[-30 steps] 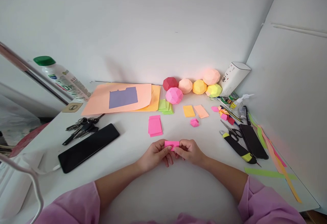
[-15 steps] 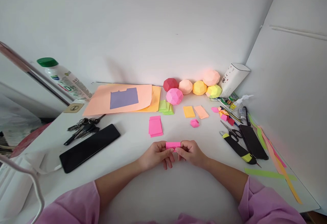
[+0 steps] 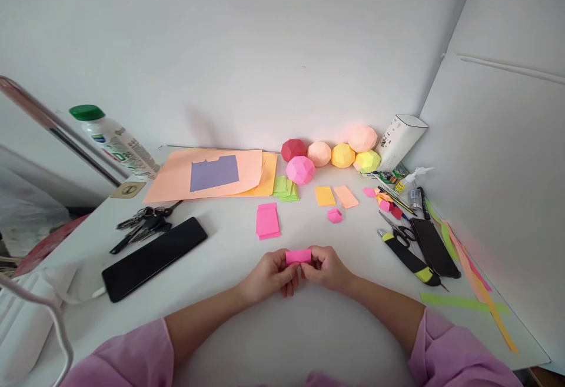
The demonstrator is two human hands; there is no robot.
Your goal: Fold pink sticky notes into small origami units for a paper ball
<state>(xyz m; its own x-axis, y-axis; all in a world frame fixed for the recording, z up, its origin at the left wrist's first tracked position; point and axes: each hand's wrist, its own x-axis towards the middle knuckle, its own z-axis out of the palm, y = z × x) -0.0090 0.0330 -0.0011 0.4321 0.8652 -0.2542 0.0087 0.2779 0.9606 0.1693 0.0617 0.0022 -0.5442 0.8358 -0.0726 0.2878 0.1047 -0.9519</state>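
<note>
Between both hands a small folded piece of pink paper point(image 3: 299, 256) is held above the white table, near its middle. My left hand point(image 3: 274, 273) pinches its left end, thumb in front and fingers behind. My right hand point(image 3: 327, 267) grips the right end in the same way. Just beyond lies a stack of pink paper rectangles point(image 3: 268, 221). To the right of that stack sits a small folded pink paper piece point(image 3: 334, 215). A yellow-orange paper rectangle point(image 3: 325, 196) and a peach one point(image 3: 346, 196) lie behind it.
Faceted paper balls point(image 3: 301, 170) line the wall. Scissors point(image 3: 402, 232), a utility knife point(image 3: 410, 259), a black case point(image 3: 436, 248) and paper strips point(image 3: 463, 303) lie right. A phone point(image 3: 154, 259), keys point(image 3: 148, 222) and a bottle point(image 3: 117, 143) are left, beside peach sheets point(image 3: 170, 178). Green slips point(image 3: 286, 189) lie behind.
The pink paper stays in both hands, and their fingers have shifted slightly around its lower edge. The whole view has tilted a little.
</note>
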